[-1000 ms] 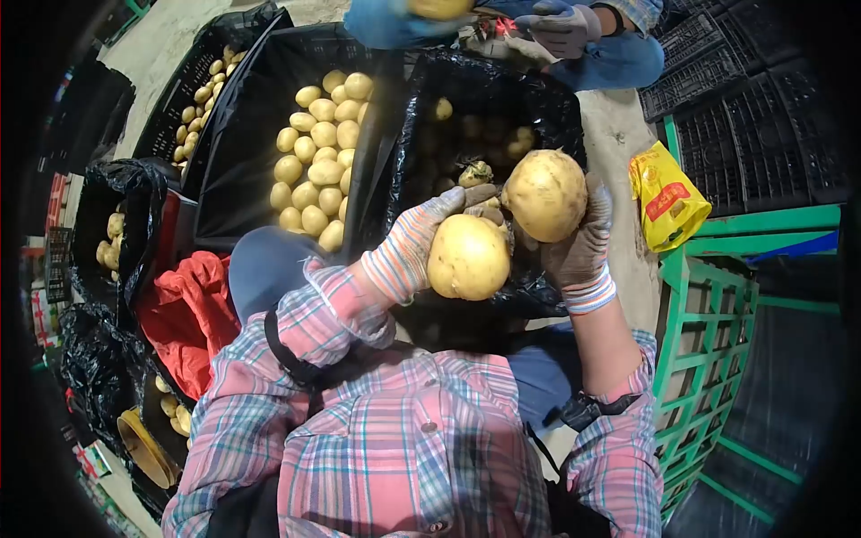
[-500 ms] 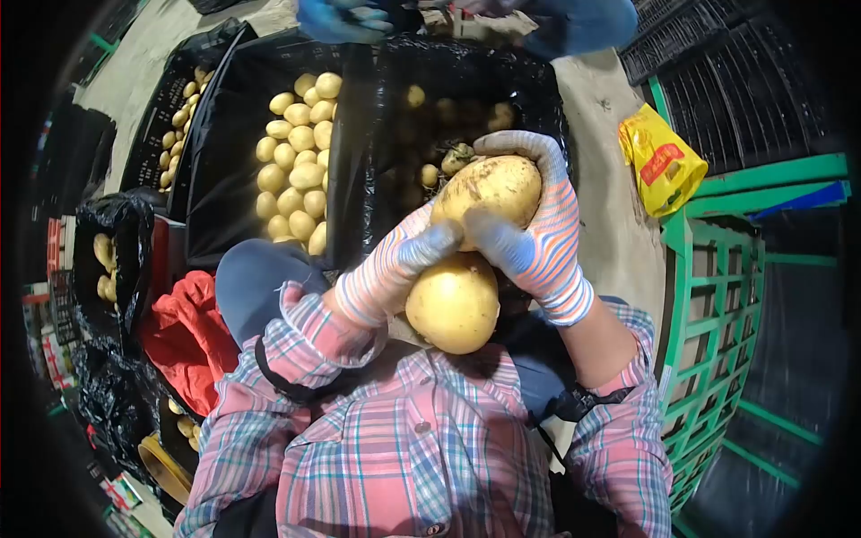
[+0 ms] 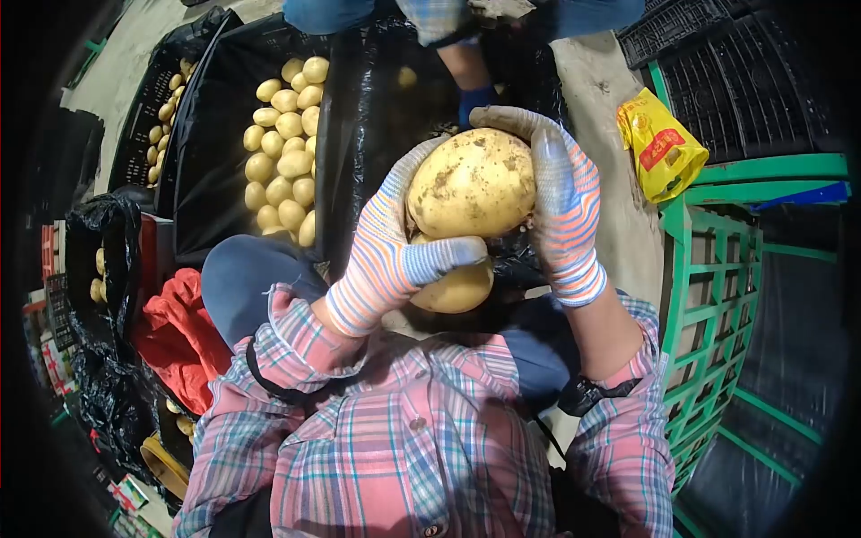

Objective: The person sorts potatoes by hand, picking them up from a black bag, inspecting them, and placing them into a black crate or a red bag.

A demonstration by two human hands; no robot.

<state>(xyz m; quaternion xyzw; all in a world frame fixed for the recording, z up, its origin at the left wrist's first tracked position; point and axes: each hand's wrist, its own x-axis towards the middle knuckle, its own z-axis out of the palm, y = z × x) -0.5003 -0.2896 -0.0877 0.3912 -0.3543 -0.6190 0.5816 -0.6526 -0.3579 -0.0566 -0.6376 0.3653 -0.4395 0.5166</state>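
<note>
Both of my hands wear striped gloves with grey fingertips. My left hand (image 3: 392,242) and my right hand (image 3: 563,202) hold a large potato (image 3: 472,184) with dirt marks between them. A second, cleaner potato (image 3: 456,289) sits below it, against my left hand, whose thumb lies across its top. My right hand's fingers curve over the upper right of the dirty potato. Behind my hands is a black-lined crate (image 3: 381,99), its inside dark. To its left, another black-lined crate (image 3: 211,170) holds several clean potatoes (image 3: 294,163).
A person opposite reaches a dark-gloved hand (image 3: 478,101) into the dark crate. On the right are a yellow bag (image 3: 662,148) and a green crate (image 3: 713,332). A red cloth (image 3: 182,332) and black plastic bags (image 3: 108,359) lie on the left.
The dirty potato has turned and my right thumb has come off its front. My left thumb has moved onto the lower potato. The other person's arm now reaches down into the dark crate.
</note>
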